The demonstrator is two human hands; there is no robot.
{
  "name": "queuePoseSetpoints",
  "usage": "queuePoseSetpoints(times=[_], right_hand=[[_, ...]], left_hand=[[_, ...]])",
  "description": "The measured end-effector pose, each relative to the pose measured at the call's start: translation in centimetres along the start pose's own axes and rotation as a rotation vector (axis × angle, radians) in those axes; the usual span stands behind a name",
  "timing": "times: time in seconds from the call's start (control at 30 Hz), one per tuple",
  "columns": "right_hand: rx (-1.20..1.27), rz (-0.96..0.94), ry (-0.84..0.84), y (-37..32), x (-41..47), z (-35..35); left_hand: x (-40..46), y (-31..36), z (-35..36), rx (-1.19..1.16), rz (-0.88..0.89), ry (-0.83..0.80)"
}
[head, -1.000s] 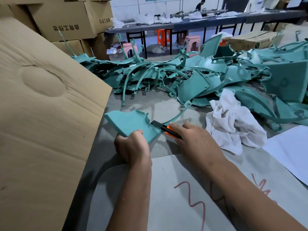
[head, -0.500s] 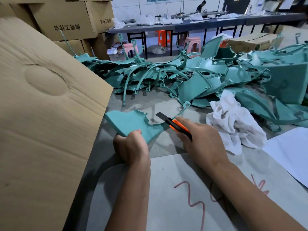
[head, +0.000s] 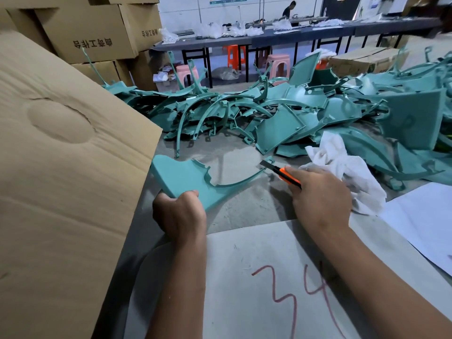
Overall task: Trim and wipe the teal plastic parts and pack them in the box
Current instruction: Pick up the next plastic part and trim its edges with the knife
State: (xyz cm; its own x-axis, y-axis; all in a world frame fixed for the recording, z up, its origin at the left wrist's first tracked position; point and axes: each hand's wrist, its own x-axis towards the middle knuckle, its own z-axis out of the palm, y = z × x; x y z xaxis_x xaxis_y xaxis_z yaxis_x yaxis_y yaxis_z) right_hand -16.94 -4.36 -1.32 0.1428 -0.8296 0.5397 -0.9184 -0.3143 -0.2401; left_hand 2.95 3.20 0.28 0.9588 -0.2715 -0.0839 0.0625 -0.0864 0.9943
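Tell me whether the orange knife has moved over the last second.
Yes. The orange knife in the right hand has slid right along the held teal part, closing in on the white rag, its blade now near the part's thin tip.

Left hand (head: 178,212) fingers hidden under teal part (head: 186,178). Knife (head: 281,172) handle buried in right hand (head: 320,199). Cardboard flap (head: 61,167) cut off left. Distant person (head: 289,9) too small.
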Motion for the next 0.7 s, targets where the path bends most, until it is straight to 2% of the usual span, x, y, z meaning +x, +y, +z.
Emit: queuePoseSetpoints(times=[0.13,0.23,0.4,0.53,0.63,0.7], right_hand=[[0.018,-0.009,0.187,0.1,-0.3,-0.1],[0.001,0.021,0.097,0.0,-0.2,0.5],[-0.022,-0.071,0.012,-0.7,-0.4,1.4],[0.062,-0.171,-0.008,-0.8,-0.8,1.6],[0.061,-0.084,0.058,-0.6,-0.3,1.8],[0.024,-0.037,0.038,-0.4,-0.1,1.8]], left_hand=[[0.2,0.4,-0.4,0.054,0.029,0.013],[0.2,0.7,-0.7,0.059,0.056,0.005],[-0.2,0.6,-0.6,0.050,0.097,-0.003],[-0.3,0.7,-0.6,0.057,0.112,0.005],[-0.3,0.8,-0.6,0.060,0.097,0.006],[-0.4,0.8,-0.6,0.061,0.101,0.004]])
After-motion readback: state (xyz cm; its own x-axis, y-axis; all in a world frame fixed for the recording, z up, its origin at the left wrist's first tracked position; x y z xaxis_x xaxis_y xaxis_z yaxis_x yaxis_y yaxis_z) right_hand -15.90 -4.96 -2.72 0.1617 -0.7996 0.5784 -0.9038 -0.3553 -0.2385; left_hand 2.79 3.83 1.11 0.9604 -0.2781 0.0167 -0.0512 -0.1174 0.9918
